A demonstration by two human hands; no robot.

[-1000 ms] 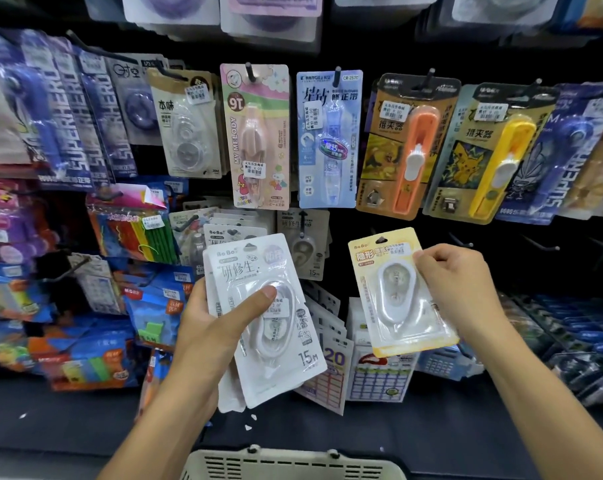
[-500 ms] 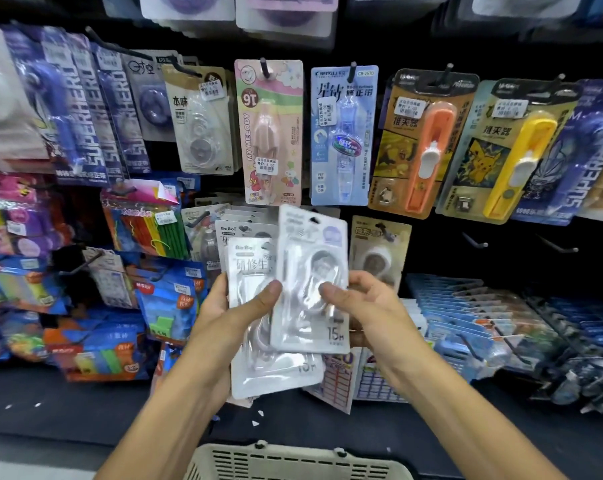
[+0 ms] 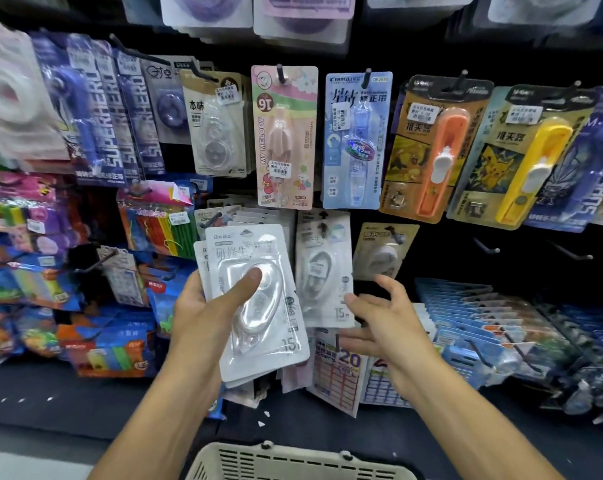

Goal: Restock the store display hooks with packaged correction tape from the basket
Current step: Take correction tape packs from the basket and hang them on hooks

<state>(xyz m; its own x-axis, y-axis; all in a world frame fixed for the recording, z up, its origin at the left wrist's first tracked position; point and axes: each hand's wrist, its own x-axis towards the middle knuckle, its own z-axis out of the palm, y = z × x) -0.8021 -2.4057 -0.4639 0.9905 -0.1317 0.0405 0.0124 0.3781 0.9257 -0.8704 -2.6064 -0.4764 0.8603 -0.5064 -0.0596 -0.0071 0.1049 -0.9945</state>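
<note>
My left hand (image 3: 206, 313) grips a stack of white correction tape packs (image 3: 258, 299), thumb pressed on the top blister. Just right of the stack, a single white correction tape pack (image 3: 324, 271) hangs on a display hook (image 3: 322, 227). My right hand (image 3: 379, 323) hovers below and to the right of that hanging pack, fingers spread and holding nothing. A yellow-carded tape pack (image 3: 383, 251) hangs on the neighbouring hook to the right. The beige basket (image 3: 293, 462) shows its rim at the bottom centre.
Rows of carded stationery hang above: a pink My Melody pack (image 3: 286, 136), a blue pack (image 3: 357, 140), orange and yellow clip packs (image 3: 438, 147). Bare hooks (image 3: 487, 245) stick out at right. Coloured packets crowd the left; blue packs lie on the lower right shelf.
My right hand hung the yellow pack, then took one white pack from the stack, put it on the hook beside it and let go. It is now drawing back.
</note>
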